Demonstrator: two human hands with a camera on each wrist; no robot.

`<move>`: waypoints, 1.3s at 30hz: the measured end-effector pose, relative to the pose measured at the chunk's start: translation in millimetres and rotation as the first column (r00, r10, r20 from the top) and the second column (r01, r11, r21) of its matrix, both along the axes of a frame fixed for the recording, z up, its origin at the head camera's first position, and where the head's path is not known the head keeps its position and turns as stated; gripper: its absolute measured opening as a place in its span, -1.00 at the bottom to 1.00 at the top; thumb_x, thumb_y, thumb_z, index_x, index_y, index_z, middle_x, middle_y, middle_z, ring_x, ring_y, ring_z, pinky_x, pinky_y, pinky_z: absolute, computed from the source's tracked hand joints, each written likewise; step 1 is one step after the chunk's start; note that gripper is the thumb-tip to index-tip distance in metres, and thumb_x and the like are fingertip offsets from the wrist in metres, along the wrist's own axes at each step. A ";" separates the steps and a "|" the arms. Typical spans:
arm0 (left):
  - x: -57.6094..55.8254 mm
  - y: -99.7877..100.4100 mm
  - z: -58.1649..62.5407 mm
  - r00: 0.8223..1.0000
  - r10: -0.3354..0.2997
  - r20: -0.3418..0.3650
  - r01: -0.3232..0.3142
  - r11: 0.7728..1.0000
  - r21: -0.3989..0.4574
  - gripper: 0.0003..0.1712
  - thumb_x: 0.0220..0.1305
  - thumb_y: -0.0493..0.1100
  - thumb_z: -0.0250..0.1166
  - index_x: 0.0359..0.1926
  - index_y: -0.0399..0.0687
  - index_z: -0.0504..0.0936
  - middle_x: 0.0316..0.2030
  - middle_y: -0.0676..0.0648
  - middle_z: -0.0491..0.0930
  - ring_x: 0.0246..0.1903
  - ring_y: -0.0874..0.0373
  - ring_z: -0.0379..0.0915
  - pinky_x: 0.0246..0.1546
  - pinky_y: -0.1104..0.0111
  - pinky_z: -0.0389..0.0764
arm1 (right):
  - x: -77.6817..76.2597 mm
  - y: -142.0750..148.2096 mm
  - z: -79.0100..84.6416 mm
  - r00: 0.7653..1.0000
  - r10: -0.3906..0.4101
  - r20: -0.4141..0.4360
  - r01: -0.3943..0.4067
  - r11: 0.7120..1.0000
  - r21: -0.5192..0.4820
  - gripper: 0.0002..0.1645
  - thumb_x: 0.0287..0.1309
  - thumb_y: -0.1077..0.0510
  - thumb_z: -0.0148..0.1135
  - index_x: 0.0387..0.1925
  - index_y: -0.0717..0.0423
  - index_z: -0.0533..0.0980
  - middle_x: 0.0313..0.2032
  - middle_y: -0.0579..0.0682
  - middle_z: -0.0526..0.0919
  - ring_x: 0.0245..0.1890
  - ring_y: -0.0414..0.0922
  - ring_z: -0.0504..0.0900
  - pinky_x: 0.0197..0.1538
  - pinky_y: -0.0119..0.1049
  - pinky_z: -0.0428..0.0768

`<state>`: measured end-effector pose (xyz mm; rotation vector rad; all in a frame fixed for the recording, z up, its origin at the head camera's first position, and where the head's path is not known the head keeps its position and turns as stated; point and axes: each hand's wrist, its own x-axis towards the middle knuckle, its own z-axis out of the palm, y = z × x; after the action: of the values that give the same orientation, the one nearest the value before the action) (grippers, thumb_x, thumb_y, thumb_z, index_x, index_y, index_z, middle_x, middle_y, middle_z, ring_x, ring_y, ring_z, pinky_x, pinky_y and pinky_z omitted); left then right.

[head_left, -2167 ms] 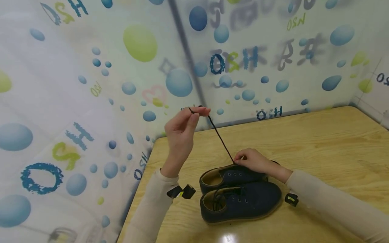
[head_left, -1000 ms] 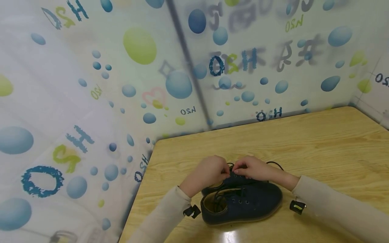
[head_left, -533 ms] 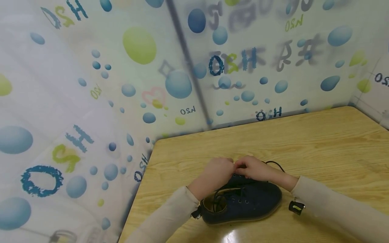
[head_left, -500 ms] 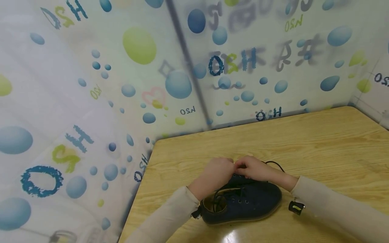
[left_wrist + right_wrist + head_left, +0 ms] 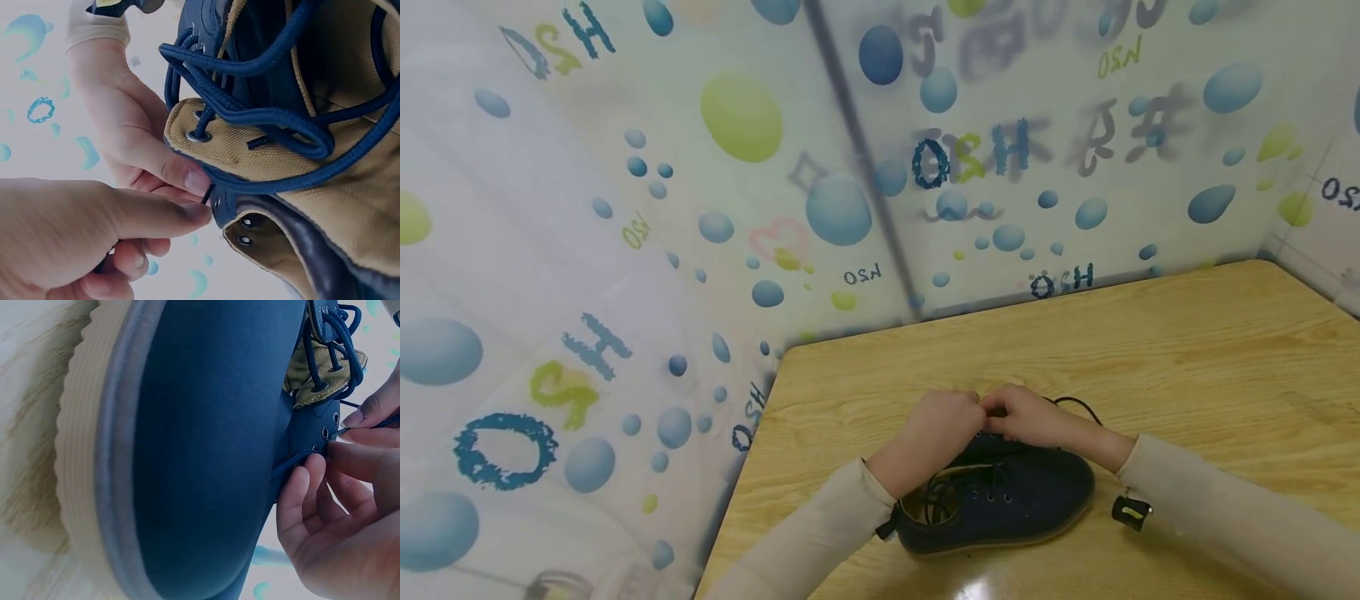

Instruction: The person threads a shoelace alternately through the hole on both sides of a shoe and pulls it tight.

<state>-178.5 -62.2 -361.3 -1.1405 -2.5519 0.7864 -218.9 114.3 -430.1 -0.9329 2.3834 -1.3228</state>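
Note:
Two navy canvas shoes lie side by side: the near shoe with a laced front, and the far shoe, largely covered by the hands. My left hand pinches a dark shoelace between thumb and forefinger, right at the far shoe's metal eyelets. Opposite it, my right hand has its fingers curled at the edge of the far shoe's eyelet flap, gripping it; the thumb tip touches near the lace. In the left wrist view, both hands' fingertips almost meet beside the near shoe's tan tongue.
Both shoes stand on a wooden table. A loose lace end arcs out behind the right wrist. More lace loops over the near shoe's opening. A patterned curtain hangs behind the table.
The left hand, earlier raised high pulling the lace taut, has come down to the far shoe beside the right hand. Over the last half second both hands have barely moved.

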 end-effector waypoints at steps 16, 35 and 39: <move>-3.2 4.0 0.2 0.994 -0.024 0.110 0.020 0.999 0.037 -0.85 0.39 -0.06 0.25 -0.31 0.20 0.74 -0.41 0.14 0.65 -0.47 0.30 0.55 -0.55 0.53 0.49 | 4.3 -2.3 -1.5 0.995 -0.050 -0.089 0.051 0.999 0.008 -0.93 0.27 0.15 0.28 -0.28 0.00 0.67 -0.41 -0.10 0.69 -0.50 -0.33 0.52 -0.38 -0.39 0.48; -1.8 -9.4 -34.8 0.929 0.370 -0.025 -0.342 0.881 0.327 -0.23 0.06 0.58 0.12 -0.86 0.14 0.21 -0.89 0.16 0.07 -0.91 0.28 0.09 -0.85 0.47 -0.04 | 10.8 -0.8 -8.7 0.990 -0.086 -0.114 0.081 0.995 -0.054 -0.83 0.21 0.28 0.28 -0.15 0.09 0.63 -0.20 -0.01 0.73 -0.21 -0.22 0.68 -0.17 -0.40 0.60; -4.3 -14.6 -37.5 0.941 0.253 0.224 -0.327 0.849 0.414 -0.47 0.27 0.33 0.20 -0.69 0.16 0.51 -0.82 0.16 0.34 -0.82 0.33 0.22 -0.80 0.51 0.10 | 13.6 -0.7 -9.6 0.991 -0.085 -0.100 0.077 0.993 -0.085 -0.81 0.24 0.31 0.25 -0.11 0.11 0.56 -0.20 0.01 0.71 -0.24 -0.25 0.65 -0.22 -0.40 0.57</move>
<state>-182.8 -76.8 -398.8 -0.7017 -2.8706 0.1320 -205.4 113.6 -439.6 -0.9581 2.4865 -1.4437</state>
